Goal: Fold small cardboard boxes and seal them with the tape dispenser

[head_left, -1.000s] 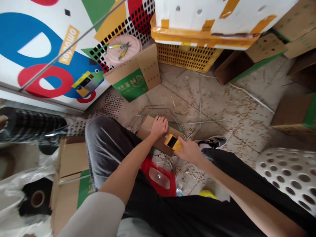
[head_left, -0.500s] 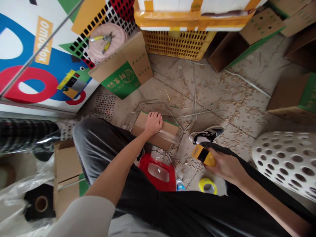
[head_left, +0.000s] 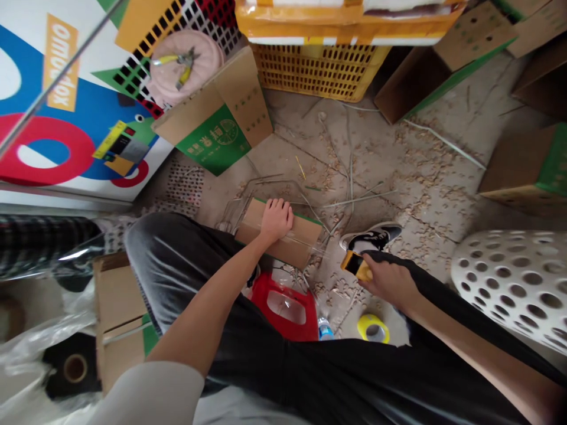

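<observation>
Left hand (head_left: 277, 219) is down flat on a cardboard box (head_left: 287, 241), fingers loose and open, pressing on top. Right hand (head_left: 390, 282) is clenched around a yellow tape dispenser (head_left: 353, 265), just right of the box, beside a black sneaker (head_left: 371, 239). Below the box sits a red plastic stool (head_left: 279, 310); a yellow crate (head_left: 314, 71) stands far ahead of it.

I have my long bare left forearm (head_left: 208, 301) angled up to my left hand (head_left: 277, 221), lying flat, palm down, fingers (head_left: 279, 206) slightly spread, while my long bare right forearm (head_left: 478, 348) reaches across to my right hand (head_left: 390, 282), curled closed.
</observation>
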A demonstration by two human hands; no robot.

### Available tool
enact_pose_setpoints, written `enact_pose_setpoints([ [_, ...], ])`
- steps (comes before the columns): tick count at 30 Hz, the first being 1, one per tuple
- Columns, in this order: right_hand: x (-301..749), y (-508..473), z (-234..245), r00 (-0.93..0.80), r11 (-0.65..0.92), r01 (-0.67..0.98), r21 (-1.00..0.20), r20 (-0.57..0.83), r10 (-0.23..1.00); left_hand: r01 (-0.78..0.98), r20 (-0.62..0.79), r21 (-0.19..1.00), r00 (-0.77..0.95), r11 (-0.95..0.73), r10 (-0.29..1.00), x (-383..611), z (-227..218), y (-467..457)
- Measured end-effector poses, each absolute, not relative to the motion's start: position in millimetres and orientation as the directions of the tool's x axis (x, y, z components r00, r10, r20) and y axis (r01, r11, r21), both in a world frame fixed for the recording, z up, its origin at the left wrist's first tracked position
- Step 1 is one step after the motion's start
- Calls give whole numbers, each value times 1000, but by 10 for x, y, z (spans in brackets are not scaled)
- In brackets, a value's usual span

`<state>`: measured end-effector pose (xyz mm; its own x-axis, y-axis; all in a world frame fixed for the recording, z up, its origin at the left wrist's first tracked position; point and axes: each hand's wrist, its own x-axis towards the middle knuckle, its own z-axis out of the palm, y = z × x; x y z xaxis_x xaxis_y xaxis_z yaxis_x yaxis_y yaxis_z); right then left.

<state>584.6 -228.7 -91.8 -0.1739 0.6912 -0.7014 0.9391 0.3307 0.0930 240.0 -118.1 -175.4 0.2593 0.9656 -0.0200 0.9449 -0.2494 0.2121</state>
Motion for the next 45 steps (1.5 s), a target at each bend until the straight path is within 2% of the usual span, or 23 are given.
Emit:
enact_pose_setpoints([
  [4, 5599, -2150, -1176, -180, 314, 948, 56, -718, 673, 944, -23, 219, 258, -247, 966, 2401, -1752, -1175],
  [10, 4897, -1880, -1544, -222, 221, 971, -93, -695, 683, 947, -25, 212, 252, -242, 967, 2403, -1758, -1180],
  [15, 4449, -1742, -1776, -204, 187, 977, -102, -711, 673, 950, -19, 206, 244, -235, 970, 2401, -1778, -1187],
  [18, 4384, -1716, -1752, -210, 202, 974, -97, -713, 669, 948, -14, 214, 243, -234, 970, 2405, -1778, -1189],
  [23, 4584, -1654, -1253, -228, 264, 963, -57, -693, 684, 948, 6, 204, 250, -246, 968, 2408, -1774, -1198],
  [29, 4945, -1401, 51, -168, 248, 967, 65, -572, 803, 938, 39, 232, 257, -259, 966, 2394, -1825, -1232],
  [31, 4939, -1282, 475, -157, 200, 978, 50, -449, 880, 941, 41, 214, 258, -261, 965, 2377, -1818, -1206],
  [35, 4768, -1027, 998, -109, 66, 985, -156, -283, 953, 943, 80, 193, 259, -270, 963, 2413, -1685, -1202],
  [39, 4597, -794, 1167, -158, 113, 941, -318, -119, 980, 978, 186, 189, 56, -91, 981, 2740, -1532, -1731],
  [41, 4547, -718, 1202, -148, 122, 920, -371, -43, 988, 986, 112, 152, 57, -73, 992, 2961, -1533, -2169],
  [45, 4482, -625, 1230, -99, 109, 883, -456, 47, 994, 978, -48, 43, 206, -204, 977, 3051, -1607, -2638],
])
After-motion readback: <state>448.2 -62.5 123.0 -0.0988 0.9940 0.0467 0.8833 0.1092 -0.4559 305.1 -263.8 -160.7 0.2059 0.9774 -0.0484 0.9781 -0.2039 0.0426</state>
